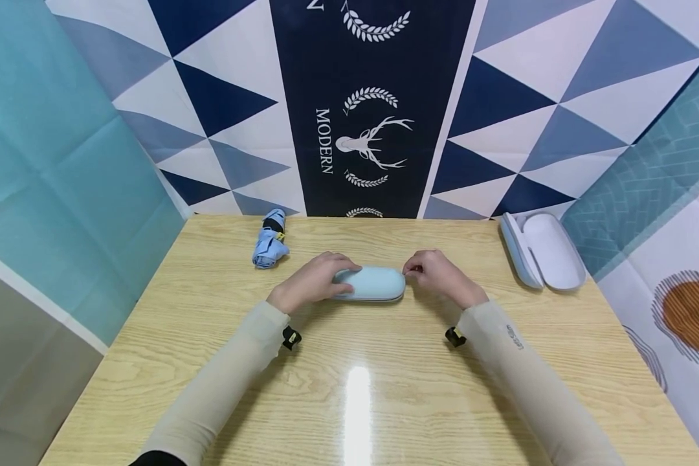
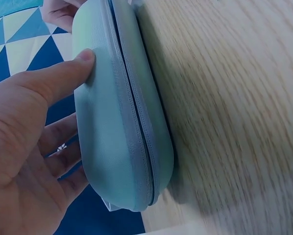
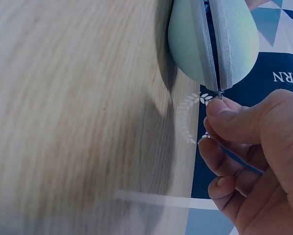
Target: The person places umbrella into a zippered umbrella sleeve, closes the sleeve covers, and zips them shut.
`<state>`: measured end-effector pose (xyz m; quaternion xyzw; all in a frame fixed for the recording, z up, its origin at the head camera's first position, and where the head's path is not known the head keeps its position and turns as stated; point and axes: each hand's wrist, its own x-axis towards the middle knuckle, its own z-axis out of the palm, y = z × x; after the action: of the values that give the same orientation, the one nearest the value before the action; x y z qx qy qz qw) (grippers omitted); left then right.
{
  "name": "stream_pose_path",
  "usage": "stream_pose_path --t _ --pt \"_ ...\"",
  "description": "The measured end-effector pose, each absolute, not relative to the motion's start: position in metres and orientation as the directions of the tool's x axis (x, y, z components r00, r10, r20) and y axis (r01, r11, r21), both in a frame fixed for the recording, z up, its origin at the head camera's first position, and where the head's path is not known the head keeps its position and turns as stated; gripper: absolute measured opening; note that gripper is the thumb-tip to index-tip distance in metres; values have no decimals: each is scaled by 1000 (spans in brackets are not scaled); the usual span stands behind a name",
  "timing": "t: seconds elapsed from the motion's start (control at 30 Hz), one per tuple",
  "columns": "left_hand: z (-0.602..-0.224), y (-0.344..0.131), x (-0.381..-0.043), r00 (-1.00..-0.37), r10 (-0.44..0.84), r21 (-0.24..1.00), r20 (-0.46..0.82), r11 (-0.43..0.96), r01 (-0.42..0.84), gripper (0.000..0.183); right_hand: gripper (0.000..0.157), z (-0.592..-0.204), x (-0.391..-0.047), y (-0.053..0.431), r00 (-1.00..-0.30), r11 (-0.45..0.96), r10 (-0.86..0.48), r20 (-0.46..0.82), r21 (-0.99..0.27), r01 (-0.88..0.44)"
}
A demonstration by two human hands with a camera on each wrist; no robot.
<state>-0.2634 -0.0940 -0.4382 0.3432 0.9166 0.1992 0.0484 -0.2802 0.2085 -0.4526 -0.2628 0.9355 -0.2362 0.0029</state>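
A light blue zippered hard case [image 1: 373, 283] lies lengthwise across the middle of the table. My left hand [image 1: 320, 278] holds its left end, the thumb [image 2: 80, 66] on one side and the fingers around the other. At the right end my right hand [image 1: 437, 272] pinches the zipper pull [image 3: 220, 95] between thumb and index finger, the other fingers curled. A narrow dark gap [image 2: 132, 90] runs between the zipper tapes along the side that shows in the left wrist view. In the right wrist view this gap reaches down to the pull.
A rolled blue cloth-like bundle [image 1: 270, 239] with a black band lies at the back left. An opened hinged case [image 1: 553, 251], white inside, stands at the back right. Patterned cloth [image 1: 239, 116] hangs behind the wooden table [image 1: 303, 401].
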Motion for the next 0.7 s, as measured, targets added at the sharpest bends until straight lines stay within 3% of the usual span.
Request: stream_pose_path --t 0.7 --pt "-437 -95 -264 -761 647 416 46 680 604 48 10 -458 -254 214 -887 752 -455 74 -502 -428"
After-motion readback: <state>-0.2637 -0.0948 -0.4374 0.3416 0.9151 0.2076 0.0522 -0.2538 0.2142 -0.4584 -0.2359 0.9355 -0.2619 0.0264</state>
